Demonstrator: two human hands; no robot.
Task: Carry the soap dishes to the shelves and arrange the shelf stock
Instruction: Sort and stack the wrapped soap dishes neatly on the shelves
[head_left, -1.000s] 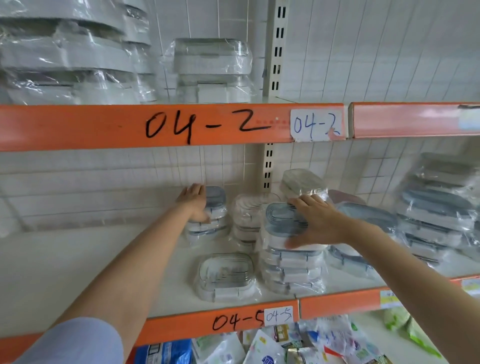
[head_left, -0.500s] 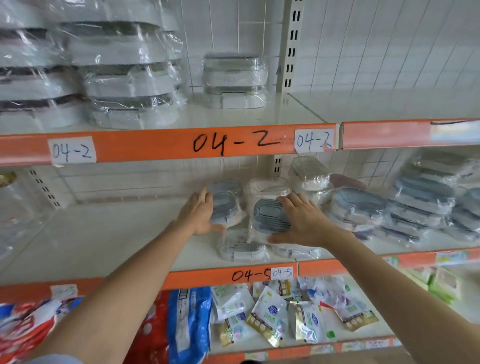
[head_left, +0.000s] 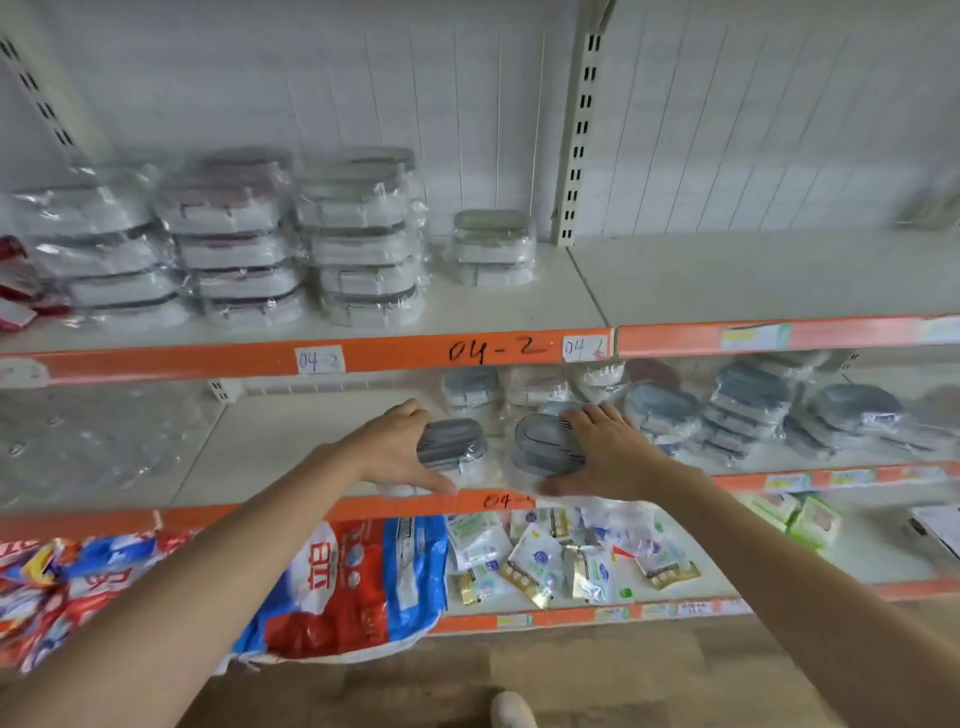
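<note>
Head view showed two bare arms reaching to the middle shelf (head_left: 291, 441) of an orange-edged rack. On this shelf the left hand (head_left: 400, 449) held a grey soap dish (head_left: 451, 442) wrapped in clear plastic; the fingers lay over its far left side and the thumb stretched along its near side, by the shelf edge. Under this dish was more wrapped plastic, but I could not tell how many dishes it held. Just beside it, to the right, the right hand (head_left: 605, 454) held a second grey dish (head_left: 545, 444), which was tilted toward the camera; the fingers covered its right end and the thumb lay below it, near the orange edge. The two dishes were close but a small gap was between them.

Behind them, at the back of the same shelf, stood more wrapped dishes (head_left: 472, 389), and to the right lay leaning piles of blue-grey ones (head_left: 748, 410). The picture was blurred there.

On the upper shelf (head_left: 727, 280) stood four stacks of bigger white wrapped dishes (head_left: 358, 239), and a low stack (head_left: 493, 247) near the upright post. The orange edge carried the written mark "04-2" (head_left: 496, 349).

On the lower shelf lay a red and blue bag (head_left: 358, 582) and small sachets (head_left: 561, 558). A shoe tip (head_left: 511, 709) showed on the floor.
</note>
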